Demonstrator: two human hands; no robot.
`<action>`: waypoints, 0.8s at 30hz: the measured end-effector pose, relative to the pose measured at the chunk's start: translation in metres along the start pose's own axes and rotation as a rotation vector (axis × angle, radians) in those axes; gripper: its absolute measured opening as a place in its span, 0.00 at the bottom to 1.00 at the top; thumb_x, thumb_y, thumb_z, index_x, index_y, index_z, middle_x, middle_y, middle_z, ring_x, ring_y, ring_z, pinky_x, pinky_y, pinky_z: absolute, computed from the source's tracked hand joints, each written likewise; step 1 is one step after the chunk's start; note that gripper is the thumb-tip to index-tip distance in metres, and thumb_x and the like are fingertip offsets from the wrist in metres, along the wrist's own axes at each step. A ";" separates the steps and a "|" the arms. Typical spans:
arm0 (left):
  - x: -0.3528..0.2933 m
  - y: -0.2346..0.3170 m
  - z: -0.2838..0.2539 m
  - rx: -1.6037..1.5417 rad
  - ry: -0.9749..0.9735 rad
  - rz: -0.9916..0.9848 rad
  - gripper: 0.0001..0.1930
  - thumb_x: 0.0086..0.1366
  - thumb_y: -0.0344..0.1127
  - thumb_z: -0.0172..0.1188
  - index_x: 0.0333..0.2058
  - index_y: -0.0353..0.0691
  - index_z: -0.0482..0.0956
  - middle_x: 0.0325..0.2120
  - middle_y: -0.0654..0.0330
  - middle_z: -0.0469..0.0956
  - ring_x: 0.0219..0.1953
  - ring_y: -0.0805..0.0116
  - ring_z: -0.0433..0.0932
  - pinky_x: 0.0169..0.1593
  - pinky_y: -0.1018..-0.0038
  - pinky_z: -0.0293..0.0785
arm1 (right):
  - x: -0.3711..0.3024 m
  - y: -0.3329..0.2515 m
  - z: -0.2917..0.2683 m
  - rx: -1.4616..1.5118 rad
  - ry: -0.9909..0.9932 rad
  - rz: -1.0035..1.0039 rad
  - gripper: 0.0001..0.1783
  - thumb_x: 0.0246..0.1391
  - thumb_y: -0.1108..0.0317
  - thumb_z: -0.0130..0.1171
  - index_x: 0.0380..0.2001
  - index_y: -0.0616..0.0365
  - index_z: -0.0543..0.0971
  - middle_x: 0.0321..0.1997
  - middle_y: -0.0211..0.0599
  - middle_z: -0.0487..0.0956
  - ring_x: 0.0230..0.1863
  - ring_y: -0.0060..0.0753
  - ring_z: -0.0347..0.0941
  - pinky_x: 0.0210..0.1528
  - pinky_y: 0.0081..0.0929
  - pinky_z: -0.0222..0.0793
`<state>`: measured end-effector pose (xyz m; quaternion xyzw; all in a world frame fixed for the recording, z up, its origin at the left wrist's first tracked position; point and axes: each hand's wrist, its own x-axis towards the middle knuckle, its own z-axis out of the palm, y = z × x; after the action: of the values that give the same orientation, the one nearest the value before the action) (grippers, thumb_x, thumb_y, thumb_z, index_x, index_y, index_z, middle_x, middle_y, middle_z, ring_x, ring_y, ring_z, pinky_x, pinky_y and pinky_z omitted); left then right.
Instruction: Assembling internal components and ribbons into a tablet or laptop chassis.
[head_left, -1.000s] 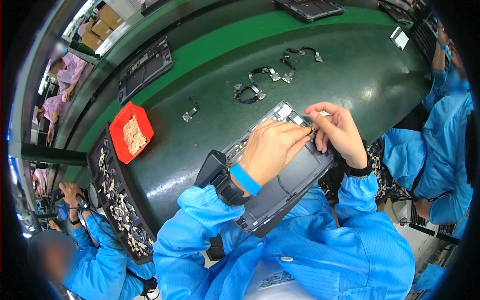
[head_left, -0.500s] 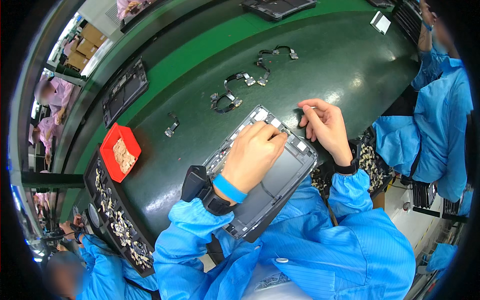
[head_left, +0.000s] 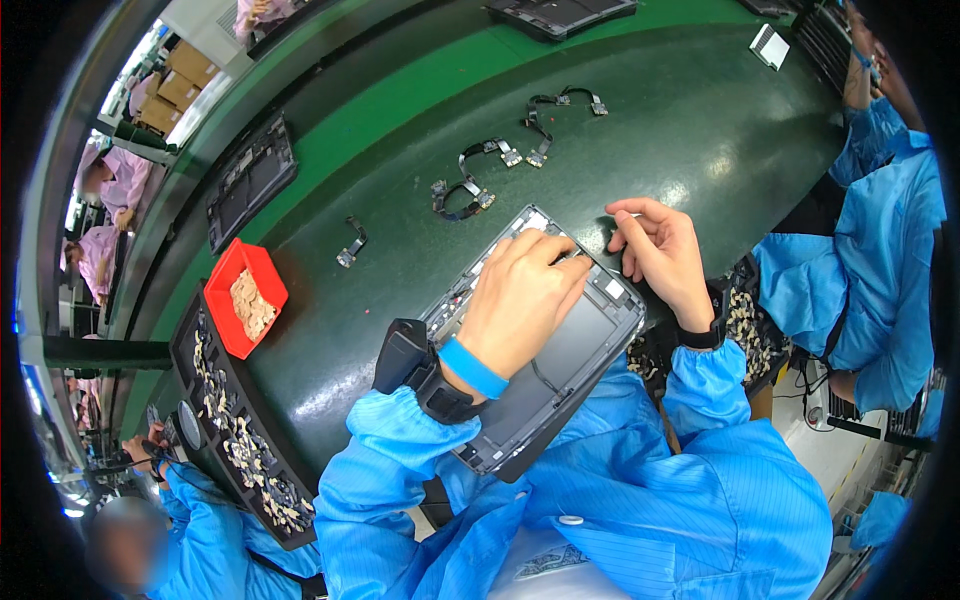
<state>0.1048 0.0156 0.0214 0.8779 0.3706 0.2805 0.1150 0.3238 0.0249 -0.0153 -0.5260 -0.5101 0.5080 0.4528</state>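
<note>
An open grey laptop base (head_left: pixel 560 360) lies on the dark green table in front of me, its inside facing up. My left hand (head_left: pixel 520 295) rests on it, fingertips pressing near its far edge. My right hand (head_left: pixel 665 255) hovers just past the base's far right corner, fingers curled and pinched together; whether a small part sits in them is too small to tell. A blue band and a black strap device circle my left wrist (head_left: pixel 455 375).
Several black flex cables (head_left: pixel 470 185) lie on the table beyond the base. A red bin (head_left: pixel 245 295) and a long black parts tray (head_left: pixel 235 440) stand at left. Other laptop bases (head_left: pixel 250 180) sit farther back. Blue-coated people work at right (head_left: pixel 860 260) and lower left.
My right hand has lifted off the base's far corner and moved slightly right. My left hand has stayed pressed on the base. The view has shifted as my head moved.
</note>
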 end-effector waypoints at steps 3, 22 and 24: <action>-0.001 -0.001 0.001 0.002 0.047 0.002 0.08 0.60 0.34 0.68 0.38 0.39 0.87 0.37 0.59 0.83 0.42 0.59 0.81 0.48 0.65 0.76 | -0.001 0.000 0.000 0.001 -0.004 0.003 0.13 0.69 0.68 0.56 0.50 0.65 0.80 0.28 0.32 0.81 0.19 0.13 0.71 0.20 0.14 0.64; -0.004 0.005 0.010 -0.087 0.067 -0.136 0.07 0.57 0.35 0.71 0.34 0.43 0.90 0.38 0.64 0.81 0.45 0.61 0.76 0.48 0.62 0.69 | -0.001 -0.002 0.002 -0.017 -0.012 0.024 0.13 0.68 0.69 0.58 0.49 0.65 0.80 0.29 0.33 0.83 0.20 0.13 0.71 0.21 0.14 0.64; -0.005 0.010 0.006 -0.008 0.071 -0.140 0.07 0.57 0.37 0.71 0.34 0.45 0.90 0.39 0.66 0.81 0.49 0.62 0.74 0.49 0.60 0.65 | -0.002 -0.002 0.001 -0.023 -0.012 0.018 0.13 0.67 0.68 0.58 0.49 0.65 0.80 0.29 0.33 0.83 0.20 0.13 0.72 0.21 0.14 0.64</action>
<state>0.1112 0.0052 0.0190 0.8389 0.4337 0.3044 0.1247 0.3223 0.0234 -0.0134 -0.5327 -0.5138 0.5092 0.4392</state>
